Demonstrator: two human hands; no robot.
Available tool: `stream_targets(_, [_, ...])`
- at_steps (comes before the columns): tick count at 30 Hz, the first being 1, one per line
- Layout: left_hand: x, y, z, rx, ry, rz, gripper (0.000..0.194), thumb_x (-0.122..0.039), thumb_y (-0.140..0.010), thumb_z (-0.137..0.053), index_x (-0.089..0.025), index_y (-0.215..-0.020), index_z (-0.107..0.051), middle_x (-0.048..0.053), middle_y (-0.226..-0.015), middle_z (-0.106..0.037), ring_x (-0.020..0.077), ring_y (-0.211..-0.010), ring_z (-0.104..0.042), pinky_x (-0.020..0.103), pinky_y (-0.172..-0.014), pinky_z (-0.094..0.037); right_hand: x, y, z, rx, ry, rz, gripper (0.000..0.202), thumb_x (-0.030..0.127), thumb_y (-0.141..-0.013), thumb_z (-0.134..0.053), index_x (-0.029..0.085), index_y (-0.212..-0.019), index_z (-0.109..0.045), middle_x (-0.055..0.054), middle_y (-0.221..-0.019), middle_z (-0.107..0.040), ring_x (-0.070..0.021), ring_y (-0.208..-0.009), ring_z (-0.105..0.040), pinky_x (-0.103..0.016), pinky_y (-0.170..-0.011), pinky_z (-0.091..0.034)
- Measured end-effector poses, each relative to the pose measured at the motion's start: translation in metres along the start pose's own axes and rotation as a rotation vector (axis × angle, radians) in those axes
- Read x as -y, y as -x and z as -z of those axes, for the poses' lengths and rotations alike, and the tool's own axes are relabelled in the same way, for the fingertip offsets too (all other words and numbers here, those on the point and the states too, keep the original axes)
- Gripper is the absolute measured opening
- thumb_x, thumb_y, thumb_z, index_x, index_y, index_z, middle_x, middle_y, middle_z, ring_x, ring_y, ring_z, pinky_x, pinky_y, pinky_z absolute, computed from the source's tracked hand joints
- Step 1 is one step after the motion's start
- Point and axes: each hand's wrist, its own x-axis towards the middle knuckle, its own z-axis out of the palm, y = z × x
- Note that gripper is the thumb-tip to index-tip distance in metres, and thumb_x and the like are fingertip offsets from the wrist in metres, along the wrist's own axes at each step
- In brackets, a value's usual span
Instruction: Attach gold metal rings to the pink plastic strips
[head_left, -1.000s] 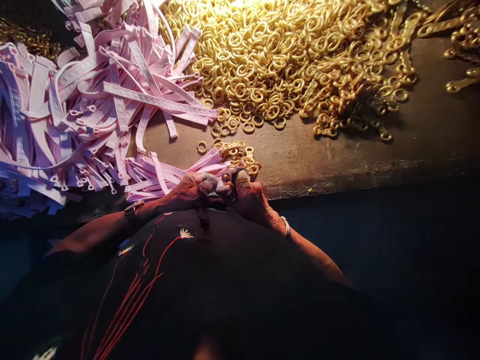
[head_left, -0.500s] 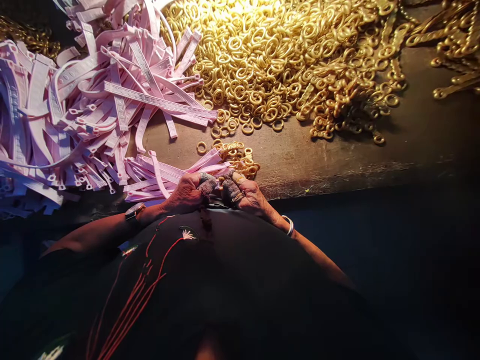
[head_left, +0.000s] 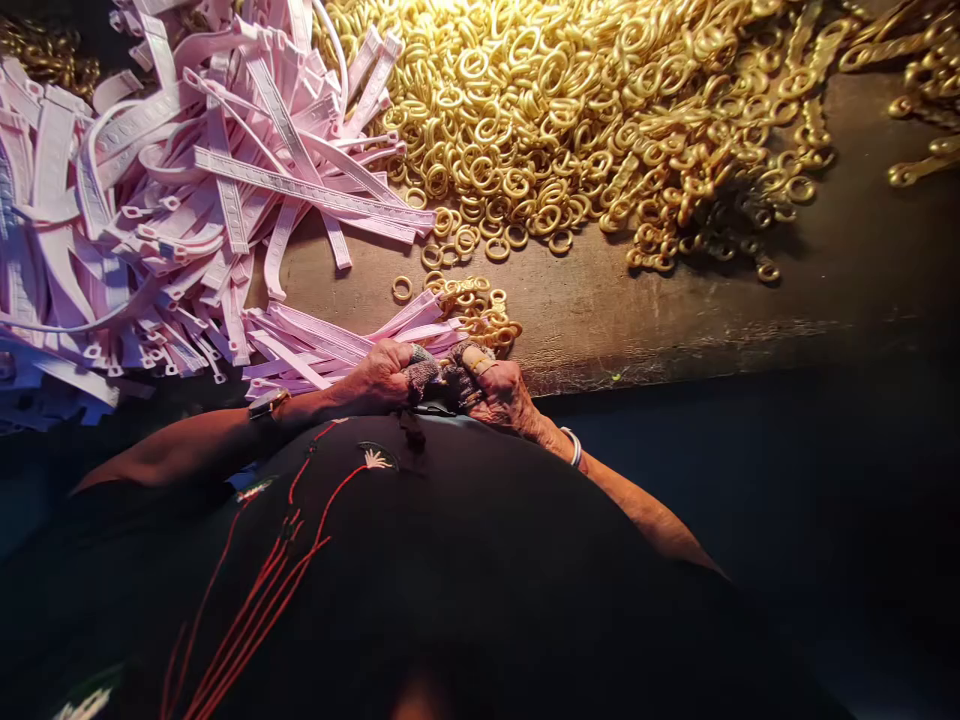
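Dark table [head_left: 675, 320] | left hand [head_left: 382, 375], right hand [head_left: 499, 390] touching near gold rings [head_left: 480, 310] | grip state unclear

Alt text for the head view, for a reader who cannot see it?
Two hands meet at the table's near edge, left hand and right hand with wrapped fingertips pinching something small and unclear. Pink plastic strips lie left; gold rings are heaped behind.

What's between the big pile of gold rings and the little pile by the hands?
In the head view, bare brown table separates the big ring pile from the small ring pile; one stray ring lies nearby.
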Motion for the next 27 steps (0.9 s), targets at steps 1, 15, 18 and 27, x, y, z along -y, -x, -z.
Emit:
stream_targets(1, [-0.001, 0.000, 0.000, 0.001, -0.017, 0.000, 0.040, -0.048, -0.064, -0.085, -0.012, -0.065, -0.066, 0.002, -0.062, -0.062, 0.0104, -0.056, -0.055, 0.020, -0.050, -0.044, -0.001, 0.000, 0.000, 0.010, 0.016, 0.020, 0.038, 0.054, -0.095, -0.056, 0.017, -0.091, -0.064, -0.007, -0.074, -0.063, -0.0168, -0.065, -0.058, -0.028, -0.065, -0.048])
stream_targets(15, [-0.016, 0.005, 0.005, 0.116, -0.307, -0.086, 0.034, -0.044, -0.072, -0.077, -0.014, -0.068, -0.062, 0.004, -0.067, -0.061, 0.0133, -0.063, -0.054, 0.024, -0.057, -0.043, 0.008, -0.005, 0.009, 0.106, -0.097, -0.016, 0.037, 0.050, -0.096, -0.056, 0.019, -0.075, -0.050, 0.000, -0.067, -0.051, -0.0116, -0.060, -0.043, -0.026, -0.058, -0.036])
stream_targets(18, [-0.016, 0.004, 0.006, 0.069, -0.346, -0.146, 0.031, -0.042, -0.071, -0.075, -0.015, -0.063, -0.061, 0.004, -0.064, -0.060, 0.0141, -0.063, -0.053, 0.024, -0.056, -0.041, 0.010, -0.009, 0.012, 0.132, -0.133, -0.032, 0.037, 0.047, -0.095, -0.056, 0.020, -0.073, -0.047, 0.000, -0.067, -0.052, -0.0119, -0.062, -0.046, -0.027, -0.061, -0.038])
stream_targets(27, [-0.008, 0.004, 0.005, -0.020, -0.290, -0.147, 0.021, -0.032, -0.066, -0.078, -0.014, -0.068, -0.067, 0.004, -0.069, -0.063, 0.0136, -0.064, -0.054, 0.025, -0.057, -0.044, 0.014, -0.014, 0.011, 0.113, -0.235, -0.149, 0.050, 0.068, -0.091, -0.057, 0.021, -0.072, -0.058, -0.004, -0.067, -0.058, -0.0176, -0.072, -0.053, -0.030, -0.070, -0.049])
